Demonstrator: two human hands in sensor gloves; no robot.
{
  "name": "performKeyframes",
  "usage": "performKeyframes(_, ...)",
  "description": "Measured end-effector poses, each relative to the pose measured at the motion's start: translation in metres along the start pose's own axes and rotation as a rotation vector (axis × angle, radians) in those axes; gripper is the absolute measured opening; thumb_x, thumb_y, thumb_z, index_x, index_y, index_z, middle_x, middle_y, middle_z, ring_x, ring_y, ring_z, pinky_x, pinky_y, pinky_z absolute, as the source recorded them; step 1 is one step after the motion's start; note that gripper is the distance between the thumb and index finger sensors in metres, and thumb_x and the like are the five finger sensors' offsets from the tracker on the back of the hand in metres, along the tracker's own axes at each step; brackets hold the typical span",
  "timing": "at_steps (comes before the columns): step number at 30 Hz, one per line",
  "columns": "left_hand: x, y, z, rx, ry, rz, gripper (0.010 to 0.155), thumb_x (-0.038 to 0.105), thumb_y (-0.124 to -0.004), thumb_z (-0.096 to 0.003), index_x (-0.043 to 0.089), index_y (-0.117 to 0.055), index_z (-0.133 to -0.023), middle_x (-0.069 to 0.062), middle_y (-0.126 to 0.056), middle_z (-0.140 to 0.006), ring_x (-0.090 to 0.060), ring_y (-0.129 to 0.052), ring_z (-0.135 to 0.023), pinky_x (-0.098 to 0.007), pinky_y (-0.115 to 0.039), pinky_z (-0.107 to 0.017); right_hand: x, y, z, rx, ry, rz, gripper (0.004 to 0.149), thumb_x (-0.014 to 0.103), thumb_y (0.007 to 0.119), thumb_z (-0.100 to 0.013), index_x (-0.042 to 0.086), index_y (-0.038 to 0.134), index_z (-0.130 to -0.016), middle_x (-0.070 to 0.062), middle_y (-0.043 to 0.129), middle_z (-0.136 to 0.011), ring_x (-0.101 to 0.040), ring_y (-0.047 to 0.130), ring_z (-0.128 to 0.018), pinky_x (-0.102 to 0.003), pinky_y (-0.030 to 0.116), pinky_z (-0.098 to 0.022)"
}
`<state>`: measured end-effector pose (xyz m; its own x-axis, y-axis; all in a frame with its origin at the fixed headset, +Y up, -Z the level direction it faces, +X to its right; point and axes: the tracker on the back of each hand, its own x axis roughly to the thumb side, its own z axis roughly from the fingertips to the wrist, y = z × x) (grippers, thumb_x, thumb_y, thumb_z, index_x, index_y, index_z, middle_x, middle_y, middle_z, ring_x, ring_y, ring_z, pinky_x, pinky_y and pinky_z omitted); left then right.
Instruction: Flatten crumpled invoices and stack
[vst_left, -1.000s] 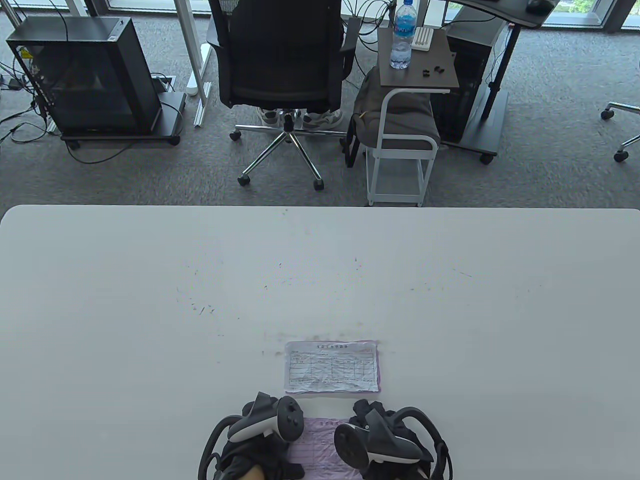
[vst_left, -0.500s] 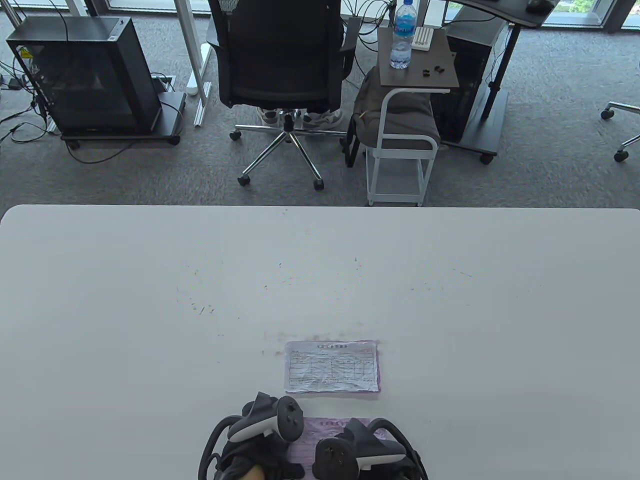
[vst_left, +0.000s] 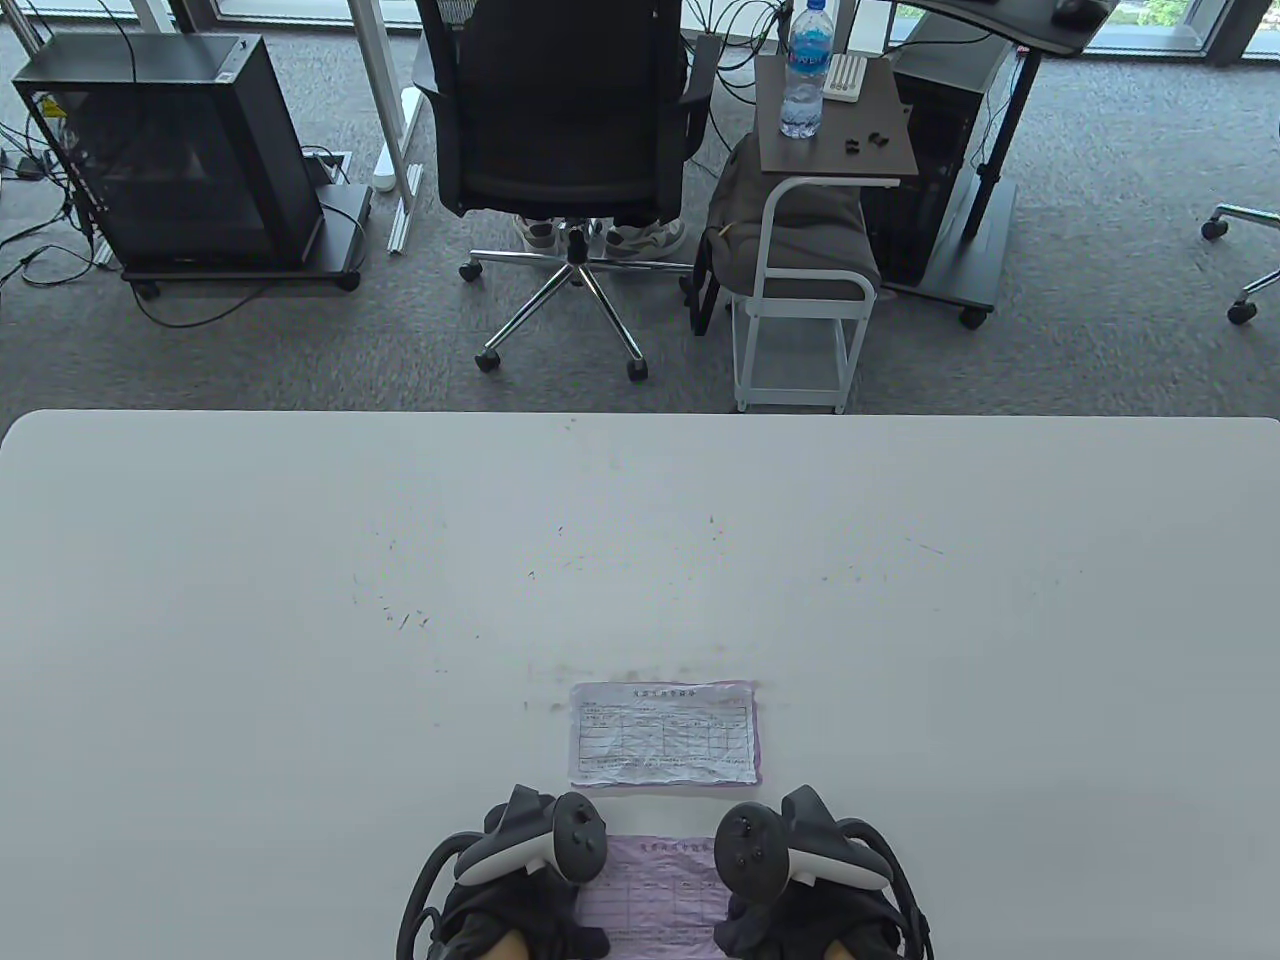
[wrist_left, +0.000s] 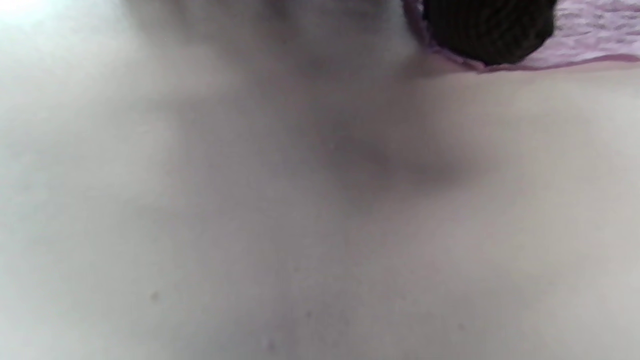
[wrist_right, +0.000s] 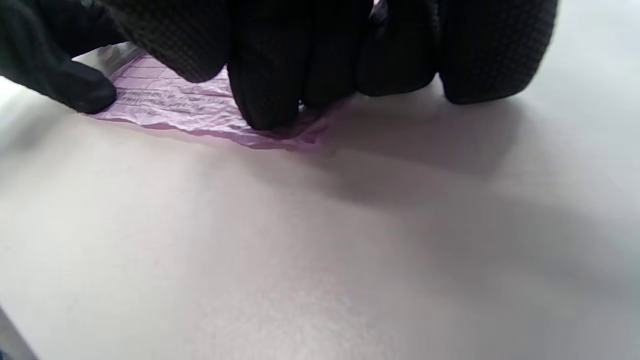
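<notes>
White table (vst_left: 300, 600); both hands' grip, left (vst_left: 520, 880) and right (vst_left: 810, 880), pressing pink invoice (vst_left: 655, 885) flat.

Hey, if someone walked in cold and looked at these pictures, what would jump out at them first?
Probably the two gloved hands at the table's near edge, left hand and right hand, pressing on a wrinkled pink invoice between them. Just beyond it lies a flattened white invoice on top of another pink sheet. Across the bare white table, a black office chair stands on the carpet.
</notes>
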<state>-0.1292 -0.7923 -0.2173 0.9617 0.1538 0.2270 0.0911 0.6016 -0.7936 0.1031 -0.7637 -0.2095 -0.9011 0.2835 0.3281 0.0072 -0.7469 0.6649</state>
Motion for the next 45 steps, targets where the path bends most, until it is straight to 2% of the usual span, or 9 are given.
performKeyframes(3,0.000,0.000,0.000,-0.001,-0.002,0.001,0.091,0.054,-0.071,-0.0506,0.032,0.001,-0.101,-0.015,0.020,-0.097,-0.058,0.013,-0.089,-0.073,-0.021,-0.063,-0.009,-0.005,0.006,-0.036,0.000,-0.055,0.037,0.045,0.071,-0.058,0.018,0.083,-0.079,-0.009,0.080,-0.087,-0.036,0.078,-0.075,-0.058,0.079,-0.050)
performKeyframes(7,0.000,0.000,0.000,-0.004,0.001,-0.004,0.091,0.054,-0.071,-0.0505,0.032,0.001,-0.101,-0.015,0.020,-0.097,-0.058,0.013,-0.089,-0.073,-0.021,-0.063,-0.015,-0.023,0.026,-0.419,-0.052,-0.102,0.036,0.044,0.073,-0.057,0.017,0.085,-0.077,-0.011,0.081,-0.085,-0.038,0.080,-0.071,-0.058,0.082,-0.045)
performKeyframes(9,0.000,0.000,0.000,-0.004,0.001,-0.002,0.091,0.054,-0.071,-0.0506,0.032,0.001,-0.101,-0.015,0.020,-0.097,-0.058,0.013,-0.089,-0.073,-0.021,-0.063,-0.003,-0.022,0.027,-0.484,-0.105,-0.069,0.039,0.042,0.073,-0.056,0.014,0.080,-0.083,-0.015,0.072,-0.094,-0.041,0.077,-0.077,-0.058,0.082,-0.045)
performKeyframes(16,0.000,0.000,0.000,-0.004,-0.003,-0.001,0.091,0.054,-0.071,-0.0508,0.032,0.001,-0.101,-0.015,0.020,-0.097,-0.058,0.014,-0.089,-0.073,-0.021,-0.063,0.052,0.001,-0.001,-0.304,-0.282,0.163,0.046,0.037,0.071,-0.056,0.015,0.063,-0.095,-0.020,0.050,-0.106,-0.040,0.071,-0.083,-0.054,0.082,-0.047)
performKeyframes(21,0.000,0.000,0.000,-0.004,-0.006,0.002,0.091,0.054,-0.071,-0.0508,0.031,0.001,-0.101,-0.015,0.020,-0.097,-0.059,0.014,-0.089,-0.073,-0.021,-0.063,0.063,0.020,-0.014,-0.134,-0.232,0.305,0.051,0.040,0.070,-0.057,0.019,0.054,-0.101,-0.018,0.040,-0.110,-0.039,0.058,-0.089,-0.053,0.076,-0.051)
performKeyframes(33,0.001,0.000,-0.001,-0.001,-0.010,0.005,0.091,0.054,-0.071,-0.0511,0.031,0.001,-0.101,-0.015,0.020,-0.097,-0.059,0.014,-0.089,-0.073,-0.020,-0.063,0.035,0.007,-0.010,-0.156,-0.042,0.223,0.049,0.042,0.070,-0.057,0.019,0.059,-0.099,-0.015,0.056,-0.103,-0.036,0.070,-0.081,-0.054,0.081,-0.046)
performKeyframes(36,0.000,0.000,-0.001,-0.001,-0.012,0.005,0.091,0.054,-0.071,-0.0511,0.031,0.001,-0.101,-0.015,0.020,-0.097,-0.059,0.014,-0.089,-0.073,-0.020,-0.063,0.032,0.005,-0.008,-0.165,-0.032,0.216,0.049,0.042,0.070,-0.057,0.016,0.061,-0.098,-0.020,0.051,-0.105,-0.039,0.067,-0.084,-0.055,0.080,-0.047)
performKeyframes(40,0.000,0.000,-0.001,0.000,-0.013,0.007,0.091,0.053,-0.071,-0.0512,0.031,0.001,-0.101,-0.015,0.020,-0.097,-0.059,0.014,-0.089,-0.073,-0.020,-0.063,0.026,-0.009,0.005,-0.343,0.001,0.113,0.057,0.044,0.073,-0.056,0.014,0.055,-0.101,-0.029,0.043,-0.107,-0.045,0.065,-0.086,-0.054,0.081,-0.046)
performKeyframes(45,0.000,0.000,-0.001,-0.002,-0.015,0.008,0.091,0.053,-0.071,-0.0513,0.031,0.001,-0.101,-0.016,0.020,-0.097,-0.059,0.014,-0.088,-0.074,-0.020,-0.062,0.007,-0.012,0.008,-0.397,0.200,0.039,0.068,0.043,0.076,-0.056,0.008,0.043,-0.103,-0.037,0.044,-0.103,-0.051,0.066,-0.084,-0.052,0.083,-0.044)
